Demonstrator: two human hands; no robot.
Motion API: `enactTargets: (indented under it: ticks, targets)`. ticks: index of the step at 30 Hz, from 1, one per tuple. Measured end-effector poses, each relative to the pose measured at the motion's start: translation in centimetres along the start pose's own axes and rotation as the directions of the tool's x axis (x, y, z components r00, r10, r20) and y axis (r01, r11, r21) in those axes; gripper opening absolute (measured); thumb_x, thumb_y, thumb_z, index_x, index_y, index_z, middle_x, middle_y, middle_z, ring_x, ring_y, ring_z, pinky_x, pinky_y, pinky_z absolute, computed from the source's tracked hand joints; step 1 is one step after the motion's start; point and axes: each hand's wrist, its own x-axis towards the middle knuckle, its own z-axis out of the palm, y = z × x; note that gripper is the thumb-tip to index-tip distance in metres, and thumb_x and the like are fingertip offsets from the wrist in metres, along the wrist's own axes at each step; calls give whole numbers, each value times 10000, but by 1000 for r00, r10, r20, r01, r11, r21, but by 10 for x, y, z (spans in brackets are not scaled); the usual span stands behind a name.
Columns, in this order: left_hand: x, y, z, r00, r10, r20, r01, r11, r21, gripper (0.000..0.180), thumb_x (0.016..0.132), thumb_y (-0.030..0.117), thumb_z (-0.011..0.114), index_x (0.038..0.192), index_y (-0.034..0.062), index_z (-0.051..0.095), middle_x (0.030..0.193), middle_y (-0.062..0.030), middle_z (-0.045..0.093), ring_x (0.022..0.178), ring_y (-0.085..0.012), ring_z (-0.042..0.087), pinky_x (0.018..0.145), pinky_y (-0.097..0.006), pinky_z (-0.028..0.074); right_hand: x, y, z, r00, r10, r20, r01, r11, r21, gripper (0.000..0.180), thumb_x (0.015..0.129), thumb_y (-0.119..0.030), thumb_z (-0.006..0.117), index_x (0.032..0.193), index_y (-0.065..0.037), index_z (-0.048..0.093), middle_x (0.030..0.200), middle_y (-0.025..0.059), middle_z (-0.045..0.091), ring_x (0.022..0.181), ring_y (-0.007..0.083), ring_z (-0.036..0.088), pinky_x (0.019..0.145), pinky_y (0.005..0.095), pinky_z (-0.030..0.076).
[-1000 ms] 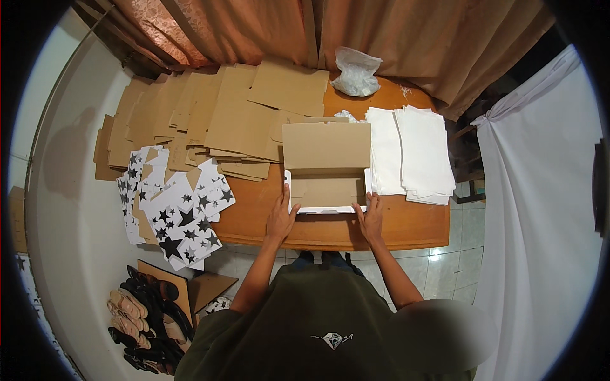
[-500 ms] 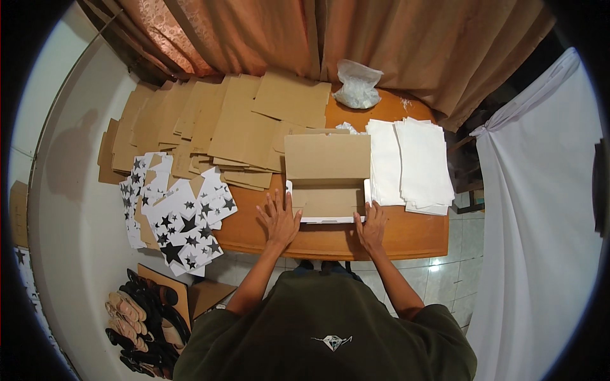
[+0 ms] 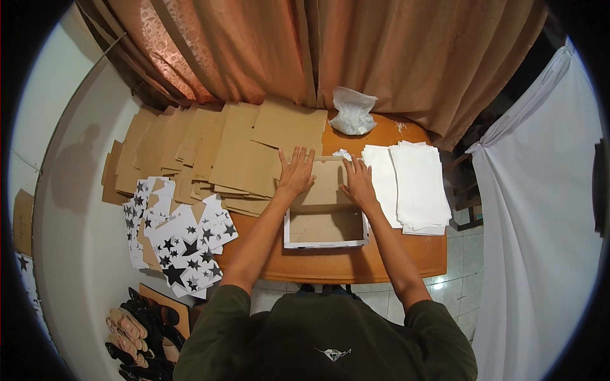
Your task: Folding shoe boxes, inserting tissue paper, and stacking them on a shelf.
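A cardboard box, brown inside with white edges, stands in front of me at the table's near side, with its lid raised at the back. My left hand lies at the lid's left edge, fingers stretched out and open. At the right edge of the lid is my right hand, also open with the fingers extended. Both hands appear to touch the lid; neither is wrapped around anything.
Flat brown cardboard pieces overlap across the table's left. Star-printed white pieces lie at the near left. White sheets are stacked right of the box. A clear plastic bag sits behind; shoes are on the floor.
Both hands have moved from the box's near corners up and away to the lid's side edges. The view has tilted, so everything on the table appears lower.
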Motion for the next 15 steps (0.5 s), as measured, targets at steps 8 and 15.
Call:
enactTargets:
  ticks: [8,15]
  targets:
    - [19,-4,9,996,7,94,-4,999,-35,658,762,296,838,1325,99,560,1176,-115,635,1180,-285,602,1072,-658,316,39,-2,4,983,40,178,-9,985,-172,977,741,-323,860,1547,-163,330,1416,147,520,1371,338,447,1144,712,211]
    - [-20,13,-31,1000,-11,-9,9,977,-211,352,831,247,782,1097,71,634,1025,-107,603,1015,-308,628,899,-445,450,-1,-6,-15,987,-137,-79,135,990,-37,432,815,-147,738,1233,-133,631,1087,84,643,1071,285,608,1012,504,407]
